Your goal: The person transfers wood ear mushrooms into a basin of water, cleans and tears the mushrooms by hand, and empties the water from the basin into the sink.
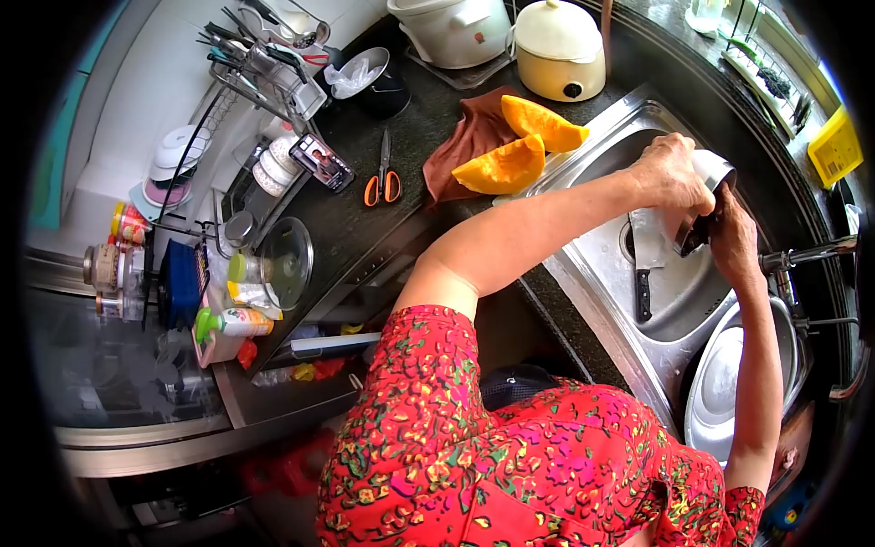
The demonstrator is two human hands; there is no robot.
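Note:
My left hand grips a small steel cup from above, holding it tilted over the steel sink. My right hand comes up from below and clasps the cup's lower, open end; its fingers hide what is inside. Under the hands, a cleaver with a black handle lies flat in the sink bowl, close to the drain.
Two orange pumpkin wedges rest on a brown cloth by the sink's edge, with orange-handled scissors beside them. A tap juts over the sink. A large steel basin sits at right. Two cookers stand behind. A dish rack is at left.

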